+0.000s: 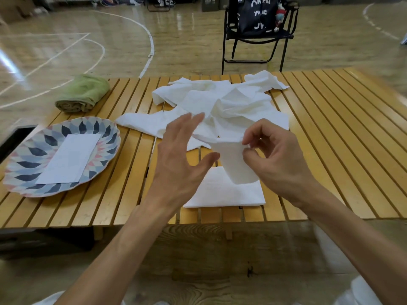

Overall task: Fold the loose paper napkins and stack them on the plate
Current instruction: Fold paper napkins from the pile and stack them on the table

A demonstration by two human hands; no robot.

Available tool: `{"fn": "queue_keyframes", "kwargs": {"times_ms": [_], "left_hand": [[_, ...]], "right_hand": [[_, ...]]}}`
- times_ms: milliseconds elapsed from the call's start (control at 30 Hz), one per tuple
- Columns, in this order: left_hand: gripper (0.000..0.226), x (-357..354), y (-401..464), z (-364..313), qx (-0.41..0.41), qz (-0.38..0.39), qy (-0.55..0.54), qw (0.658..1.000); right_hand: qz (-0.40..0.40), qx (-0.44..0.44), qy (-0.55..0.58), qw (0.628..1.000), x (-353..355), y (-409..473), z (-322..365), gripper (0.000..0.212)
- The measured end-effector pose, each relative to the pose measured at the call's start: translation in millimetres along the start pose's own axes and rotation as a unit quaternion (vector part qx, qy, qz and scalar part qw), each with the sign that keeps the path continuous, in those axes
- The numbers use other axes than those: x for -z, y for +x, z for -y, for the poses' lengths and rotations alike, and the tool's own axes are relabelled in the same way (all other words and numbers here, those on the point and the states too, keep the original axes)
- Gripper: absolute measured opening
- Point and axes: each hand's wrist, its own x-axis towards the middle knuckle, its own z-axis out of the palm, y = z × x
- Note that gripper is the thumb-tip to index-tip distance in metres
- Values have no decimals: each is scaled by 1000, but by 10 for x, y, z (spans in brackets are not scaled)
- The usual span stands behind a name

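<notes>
The right hand (276, 159) was raised above the slatted wooden table (330, 137), wrist bent, its thumb and curled forefinger pinching the upper edge of a white napkin (236, 166) that hung down in a loose cone. The napkin's lower end reached a flat folded napkin (229, 194) lying on the table near its front edge. The left hand (182, 155) hovered just left of the hanging napkin, palm turned toward it, fingers straight and spread, thumb stretched out toward the paper; whether the thumb tip touched it could not be told. Both forearms came in from the near edge of the table. Behind the hands, toward the table's middle and far side, lay the heap of loose napkins (220, 102). At the table's left end stood the patterned plate (28, 155) with one folded napkin (68, 158) flat on it. A rolled green towel (82, 93) lay at the table's far left corner.
</notes>
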Motion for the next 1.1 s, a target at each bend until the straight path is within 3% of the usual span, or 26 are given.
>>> {"fn": "queue_keyframes", "kwargs": {"times_ms": [100, 167, 300, 367, 500, 667, 800, 1100], "left_hand": [[29, 4, 15, 8, -38, -15, -11, 999], [16, 13, 1, -21, -37, -17, -38, 998], [9, 52, 6, -92, 19, -14, -115, 993], [10, 76, 28, -98, 52, -29, -168, 984], [13, 123, 57, -99, 101, -42, -234, 966], [10, 151, 55, 28, 186, 18, -158, 970], [38, 194, 58, 177, 236, 103, -46, 965], [25, 152, 34, 243, 264, 187, 12, 946]], "right_hand": [[18, 23, -59, 998, -16, -19, 1, 30], [9, 23, -85, 996, -28, -26, 1, 33], [39, -65, -125, 989, 49, 5, -30, 46], [61, -117, -110, 985, 115, 27, -50, 33], [29, -213, 19, 976, 228, 58, -61, 13], [32, -299, 22, 953, 254, 82, -93, 18], [82, -344, -67, 933, 266, 62, -158, 29], [175, -373, -162, 896, 304, 57, -153, 26]]}}
